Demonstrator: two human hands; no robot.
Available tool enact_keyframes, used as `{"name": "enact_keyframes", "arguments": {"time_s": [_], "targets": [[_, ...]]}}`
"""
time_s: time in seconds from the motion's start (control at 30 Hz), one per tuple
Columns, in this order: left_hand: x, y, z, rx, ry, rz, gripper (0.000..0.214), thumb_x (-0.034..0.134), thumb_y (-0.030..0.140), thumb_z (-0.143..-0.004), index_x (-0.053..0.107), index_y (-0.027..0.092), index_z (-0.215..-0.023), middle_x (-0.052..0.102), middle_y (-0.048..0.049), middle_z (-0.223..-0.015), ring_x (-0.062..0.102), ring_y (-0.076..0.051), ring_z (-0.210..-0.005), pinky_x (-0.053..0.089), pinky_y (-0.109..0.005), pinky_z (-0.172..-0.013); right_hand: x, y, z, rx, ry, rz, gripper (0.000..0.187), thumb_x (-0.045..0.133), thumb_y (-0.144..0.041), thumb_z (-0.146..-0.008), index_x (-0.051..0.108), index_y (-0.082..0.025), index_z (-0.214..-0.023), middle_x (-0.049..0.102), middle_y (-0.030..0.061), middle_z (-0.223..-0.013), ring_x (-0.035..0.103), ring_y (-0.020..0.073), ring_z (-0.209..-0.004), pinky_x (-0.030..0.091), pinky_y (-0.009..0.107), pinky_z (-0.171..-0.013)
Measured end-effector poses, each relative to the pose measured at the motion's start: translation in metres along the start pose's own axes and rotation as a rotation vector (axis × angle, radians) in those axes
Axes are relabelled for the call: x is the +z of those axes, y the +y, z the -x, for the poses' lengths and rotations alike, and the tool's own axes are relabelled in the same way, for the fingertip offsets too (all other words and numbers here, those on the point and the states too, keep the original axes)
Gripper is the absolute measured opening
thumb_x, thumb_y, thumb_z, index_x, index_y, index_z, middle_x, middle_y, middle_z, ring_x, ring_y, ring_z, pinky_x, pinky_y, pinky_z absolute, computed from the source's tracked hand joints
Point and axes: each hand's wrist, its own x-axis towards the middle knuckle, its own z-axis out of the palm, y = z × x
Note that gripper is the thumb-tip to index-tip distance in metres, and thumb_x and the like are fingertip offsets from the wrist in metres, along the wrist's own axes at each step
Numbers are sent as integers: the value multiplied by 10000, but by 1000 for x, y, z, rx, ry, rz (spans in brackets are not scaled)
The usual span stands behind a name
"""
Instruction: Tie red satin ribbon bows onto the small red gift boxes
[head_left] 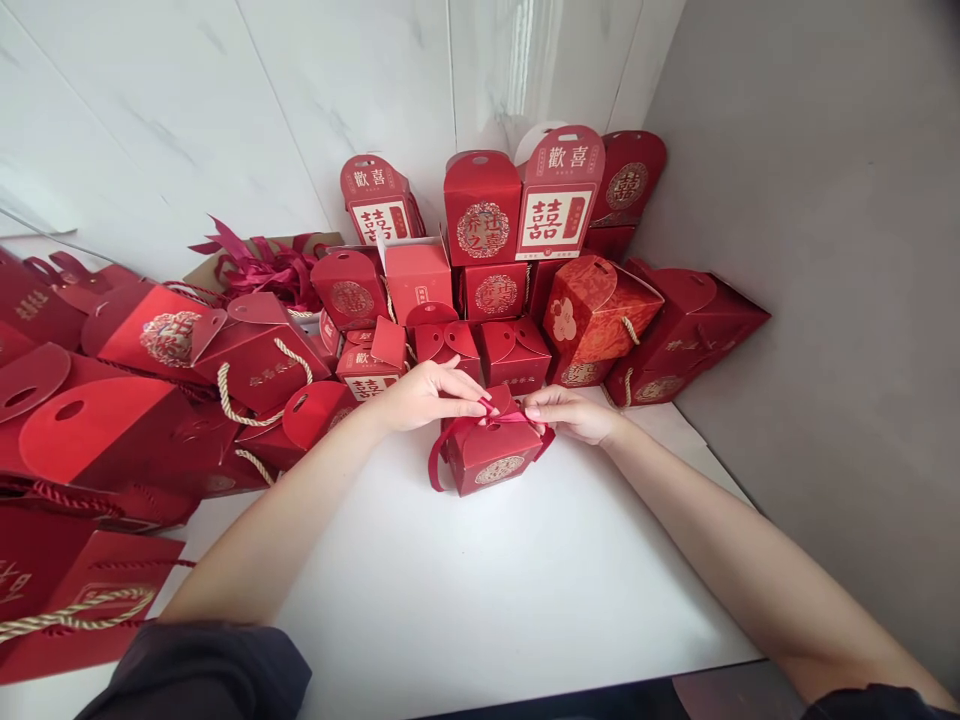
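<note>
A small red gift box (480, 452) with a round gold emblem on its front stands on the white table, its top flaps folded together. A dark red ribbon (437, 452) runs over its top and hangs in a loop down the left side. At the top left of the box, my left hand (439, 395) pinches the ribbon between thumb and finger. My right hand (574, 413) grips the ribbon on the other side of the bow or knot, with an end hanging below its fingertips. The exact shape of the knot is partly covered by the fingers.
Several red gift boxes, such as an orange-red patterned one (600, 315), stand stacked along the back wall. More boxes with rope handles (251, 365) crowd the left. A heap of loose ribbons (262, 270) lies in a carton behind them. A grey wall (817, 250) borders the right.
</note>
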Motion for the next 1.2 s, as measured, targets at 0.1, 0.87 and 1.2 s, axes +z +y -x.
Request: {"name": "enact_keyframes", "arguments": {"time_s": [0.1,0.87,1.2], "targets": [[3,-4,-2,0,34,-51,184,704,384,-840,789,225,-797,780,-51,-983,688,-180,-1013,89,-490,-1231,-1,0,1,-1,6,6,357,664,-418,-879,644,-137,-661,637,21,-635,586,140,-601,435,271,-620],[-24,41,22,-442,-220,-81,374,581,525,-874,759,196,-867,749,-36,-913,681,-185,-841,501,-251,-763,-6,-6,4,-29,99,-41,501,552,-604,-875,551,-166,-632,513,-15,-536,456,105,-499,325,253,-525],[-5,23,7,-426,-84,-41,422,607,537,-854,684,153,-699,656,-12,-659,569,-111,-592,439,-236,-606,-3,-10,4,-90,142,46,451,690,-462,-845,460,-169,-590,374,-71,-530,279,66,-484,190,244,-498]]}}
